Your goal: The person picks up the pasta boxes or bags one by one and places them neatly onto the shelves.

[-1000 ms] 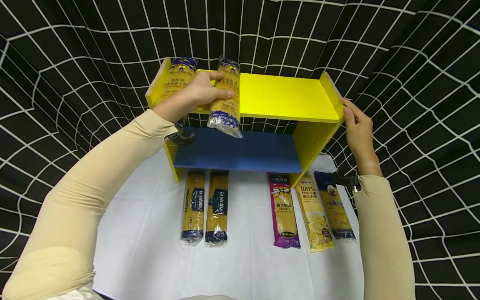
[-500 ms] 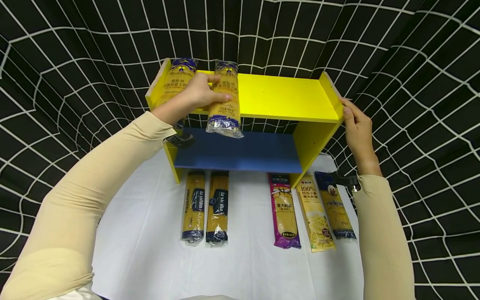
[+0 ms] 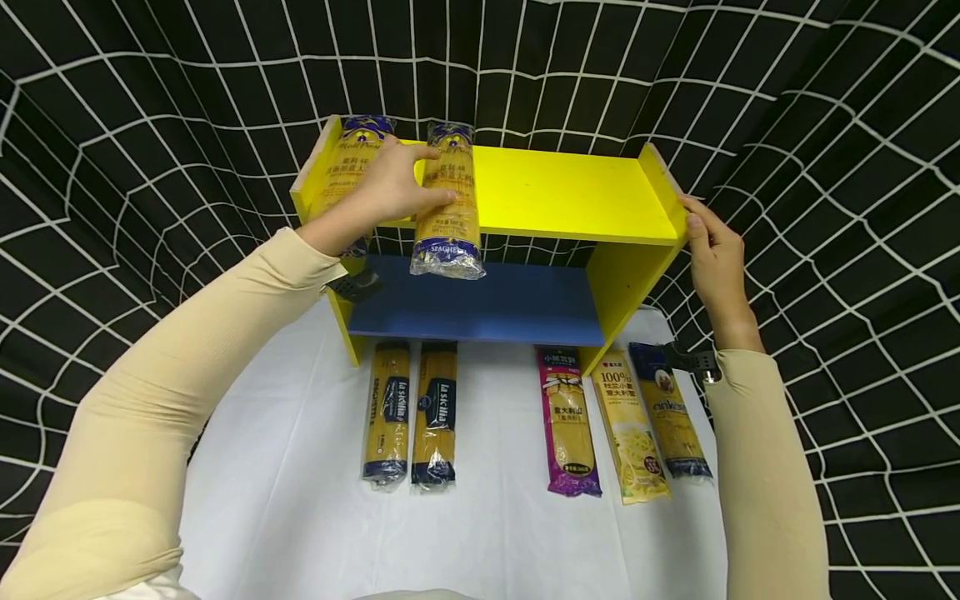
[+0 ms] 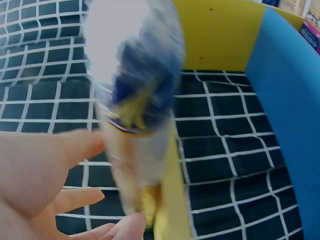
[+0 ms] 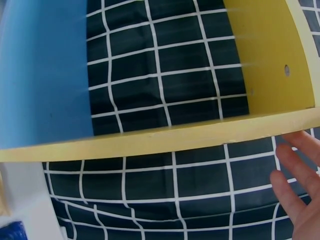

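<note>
My left hand holds a yellow-and-blue bag of spaghetti at its left side, with the thumb across the front. The bag stands near upright on the top board of a yellow shelf, its lower end reaching past the front edge. In the left wrist view the bag is blurred beside the thumb and fingers. A like bag of spaghetti leans at the shelf's left end, partly behind my left hand. At the right end, my right hand pinches the edge of the side panel.
Below runs a blue board. Two la sicilia spaghetti packs lie on the white table at left. At right lie a pink pasta pack, a yellow pack and a dark-blue-ended pack. Black gridded cloth surrounds the shelf.
The spaghetti bag in my left hand has shifted slightly left and down and stands straighter. My left hand has moved a little left with it. The right hand stays in place.
</note>
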`<control>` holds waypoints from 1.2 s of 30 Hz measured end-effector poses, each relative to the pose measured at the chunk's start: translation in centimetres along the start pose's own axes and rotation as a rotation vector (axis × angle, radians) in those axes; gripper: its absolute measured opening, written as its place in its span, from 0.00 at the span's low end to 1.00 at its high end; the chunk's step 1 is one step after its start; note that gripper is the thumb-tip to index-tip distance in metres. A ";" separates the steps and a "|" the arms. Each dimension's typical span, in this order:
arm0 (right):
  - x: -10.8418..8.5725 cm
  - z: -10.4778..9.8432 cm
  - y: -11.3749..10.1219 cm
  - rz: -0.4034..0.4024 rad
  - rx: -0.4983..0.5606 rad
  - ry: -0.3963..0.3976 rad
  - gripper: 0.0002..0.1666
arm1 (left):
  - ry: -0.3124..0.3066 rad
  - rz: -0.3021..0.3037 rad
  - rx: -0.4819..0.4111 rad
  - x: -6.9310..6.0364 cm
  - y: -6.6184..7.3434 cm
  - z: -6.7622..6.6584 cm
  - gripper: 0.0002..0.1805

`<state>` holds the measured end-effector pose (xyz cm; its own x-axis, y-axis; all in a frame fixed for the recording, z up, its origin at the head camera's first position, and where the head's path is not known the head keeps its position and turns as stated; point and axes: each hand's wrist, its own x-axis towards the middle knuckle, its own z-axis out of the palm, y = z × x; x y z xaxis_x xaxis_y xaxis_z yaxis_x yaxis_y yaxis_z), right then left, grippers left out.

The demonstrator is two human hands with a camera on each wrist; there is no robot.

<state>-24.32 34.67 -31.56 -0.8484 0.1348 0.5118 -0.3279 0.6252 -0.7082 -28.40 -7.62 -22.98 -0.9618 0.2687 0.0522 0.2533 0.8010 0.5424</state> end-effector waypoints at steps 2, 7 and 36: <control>0.2 0.0 0.5 0.007 -0.002 -0.001 0.22 | 0.053 0.038 0.004 -0.7 0.2 -0.4 0.38; 1.0 0.2 2.6 0.028 -0.010 0.001 0.22 | 0.116 0.130 -0.096 -3.2 0.9 -1.4 0.31; 1.2 0.3 3.5 0.031 -0.021 -0.002 0.22 | 0.182 0.192 0.134 -9.6 -1.5 5.8 0.36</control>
<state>-26.62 36.82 -33.59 -0.8590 0.1525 0.4888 -0.2929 0.6366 -0.7134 -18.92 -8.28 -29.15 -0.8946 0.3320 0.2990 0.4325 0.8114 0.3931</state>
